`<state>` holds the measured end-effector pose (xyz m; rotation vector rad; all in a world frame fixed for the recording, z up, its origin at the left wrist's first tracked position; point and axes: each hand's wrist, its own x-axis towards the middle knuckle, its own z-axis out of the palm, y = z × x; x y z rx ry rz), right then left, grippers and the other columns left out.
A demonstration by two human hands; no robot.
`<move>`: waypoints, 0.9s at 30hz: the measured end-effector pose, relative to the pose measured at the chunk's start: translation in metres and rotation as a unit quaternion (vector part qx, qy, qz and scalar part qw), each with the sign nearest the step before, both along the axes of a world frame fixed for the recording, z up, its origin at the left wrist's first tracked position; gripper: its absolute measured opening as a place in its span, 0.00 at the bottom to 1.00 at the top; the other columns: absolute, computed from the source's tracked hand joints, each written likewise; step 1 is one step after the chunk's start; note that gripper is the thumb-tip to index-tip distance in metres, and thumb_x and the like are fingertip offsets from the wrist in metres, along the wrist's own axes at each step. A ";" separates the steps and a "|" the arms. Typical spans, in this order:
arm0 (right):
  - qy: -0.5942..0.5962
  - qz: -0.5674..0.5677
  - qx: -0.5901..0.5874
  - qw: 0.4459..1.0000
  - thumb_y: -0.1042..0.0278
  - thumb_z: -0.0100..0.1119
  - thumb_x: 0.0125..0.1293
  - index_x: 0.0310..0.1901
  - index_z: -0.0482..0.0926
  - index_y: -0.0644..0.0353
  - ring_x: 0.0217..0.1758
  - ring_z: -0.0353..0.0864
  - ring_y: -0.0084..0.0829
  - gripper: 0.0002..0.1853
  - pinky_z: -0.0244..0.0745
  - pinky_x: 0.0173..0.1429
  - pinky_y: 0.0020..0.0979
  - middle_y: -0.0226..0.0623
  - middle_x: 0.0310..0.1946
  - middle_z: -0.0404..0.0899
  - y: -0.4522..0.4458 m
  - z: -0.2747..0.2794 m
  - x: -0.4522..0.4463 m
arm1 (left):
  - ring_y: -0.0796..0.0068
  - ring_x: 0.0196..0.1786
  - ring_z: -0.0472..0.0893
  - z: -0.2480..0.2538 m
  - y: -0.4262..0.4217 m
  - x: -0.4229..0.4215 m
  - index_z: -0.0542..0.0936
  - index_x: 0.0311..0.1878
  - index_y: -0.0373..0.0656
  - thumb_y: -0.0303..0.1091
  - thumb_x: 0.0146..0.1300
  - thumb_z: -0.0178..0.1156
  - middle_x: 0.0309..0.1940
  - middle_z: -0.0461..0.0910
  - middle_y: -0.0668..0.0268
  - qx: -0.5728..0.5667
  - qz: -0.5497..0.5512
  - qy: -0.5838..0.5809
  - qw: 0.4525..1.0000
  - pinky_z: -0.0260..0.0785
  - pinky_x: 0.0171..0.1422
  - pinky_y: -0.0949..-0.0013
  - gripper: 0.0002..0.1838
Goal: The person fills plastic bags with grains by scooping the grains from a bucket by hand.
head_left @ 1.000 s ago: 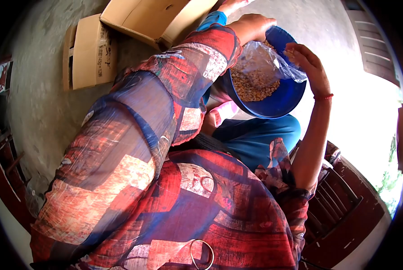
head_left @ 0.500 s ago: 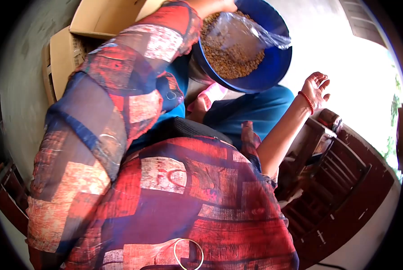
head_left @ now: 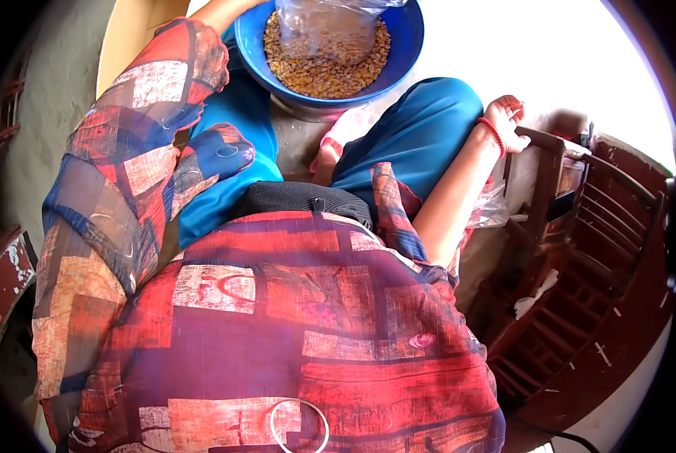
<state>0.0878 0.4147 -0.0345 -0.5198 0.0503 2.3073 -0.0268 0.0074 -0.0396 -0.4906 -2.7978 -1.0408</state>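
A blue basin (head_left: pixel 407 60) stands at the top of the head view, holding yellow-brown pieces that look like corn kernels (head_left: pixel 327 81). A clear plastic bag (head_left: pixel 327 30) lies over them, its upper part cut off by the frame. My left forearm (head_left: pixel 225 10) reaches to the basin's left rim; the top edge cuts off the fingers, so their grip cannot be seen. To the right of the basin, beside my knee, my right hand (head_left: pixel 506 124) is turned up with fingers loosely bent and apart. Nothing is in it, and a red beaded bracelet circles its wrist.
A cardboard box (head_left: pixel 127 38) stands at the upper left. Dark wooden furniture with slats (head_left: pixel 609 204) is close to my right arm, with a plastic bag (head_left: pixel 489 208) beside it. My bent knee (head_left: pixel 447 98) lies between the basin and my right hand.
My view has shifted, so the basin and box appear farther left and the basin slightly higher. My left hand has slipped almost out of the frame. My right hand remains raised and bare of objects.
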 end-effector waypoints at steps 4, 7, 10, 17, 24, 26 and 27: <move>-0.025 -0.018 -0.038 0.999 0.38 0.32 0.62 0.31 0.64 0.62 0.27 0.70 0.34 0.29 0.74 0.30 0.34 0.44 0.28 0.70 0.008 -0.008 0.000 | 0.55 0.50 0.74 0.005 -0.001 0.002 0.68 0.55 0.45 0.28 0.40 0.59 0.43 0.76 0.49 0.003 -0.005 -0.018 1.000 0.66 0.53 0.62 0.32; -0.032 -0.039 -0.050 0.997 0.39 0.32 0.63 0.34 0.62 0.61 0.27 0.70 0.34 0.27 0.74 0.30 0.34 0.43 0.29 0.69 0.010 -0.011 -0.001 | 0.57 0.47 0.77 0.010 0.003 0.008 0.68 0.56 0.45 0.28 0.41 0.59 0.43 0.77 0.51 -0.004 0.000 -0.038 0.999 0.69 0.51 0.64 0.32; -0.032 -0.019 -0.047 0.998 0.40 0.29 0.64 0.35 0.61 0.61 0.27 0.70 0.33 0.27 0.73 0.30 0.33 0.43 0.29 0.68 0.009 -0.010 -0.002 | 0.59 0.49 0.76 0.009 0.002 0.006 0.68 0.56 0.44 0.27 0.42 0.58 0.44 0.76 0.52 0.009 -0.020 -0.033 0.999 0.68 0.53 0.65 0.31; -0.041 0.023 -0.046 0.998 0.44 0.27 0.65 0.35 0.65 0.62 0.28 0.70 0.34 0.26 0.73 0.30 0.34 0.42 0.28 0.69 0.009 -0.007 -0.005 | 0.63 0.50 0.76 0.009 0.000 0.006 0.67 0.56 0.41 0.26 0.41 0.57 0.45 0.76 0.54 0.067 -0.053 -0.033 0.996 0.66 0.55 0.67 0.31; -0.162 0.241 0.245 0.925 0.71 0.49 0.61 0.41 0.72 0.68 0.30 0.72 0.31 0.10 0.73 0.39 0.31 0.40 0.29 0.73 0.004 -0.010 -0.027 | 0.56 0.45 0.78 0.020 0.003 0.012 0.66 0.59 0.46 0.26 0.42 0.57 0.40 0.77 0.49 0.003 0.016 -0.058 0.998 0.70 0.49 0.64 0.34; -0.192 0.287 0.371 0.862 0.73 0.46 0.61 0.42 0.71 0.68 0.30 0.73 0.29 0.10 0.73 0.36 0.28 0.39 0.29 0.74 -0.002 -0.016 -0.035 | 0.55 0.49 0.76 0.014 0.004 0.015 0.65 0.60 0.46 0.28 0.43 0.59 0.45 0.75 0.48 -0.021 0.041 -0.037 0.998 0.68 0.53 0.63 0.35; -0.243 0.299 0.424 0.820 0.75 0.46 0.59 0.40 0.73 0.67 0.28 0.73 0.25 0.09 0.72 0.33 0.23 0.37 0.27 0.75 -0.016 -0.009 -0.035 | 0.55 0.51 0.75 0.004 0.000 0.014 0.64 0.61 0.47 0.28 0.43 0.59 0.48 0.74 0.47 -0.030 0.053 -0.025 0.998 0.67 0.54 0.62 0.35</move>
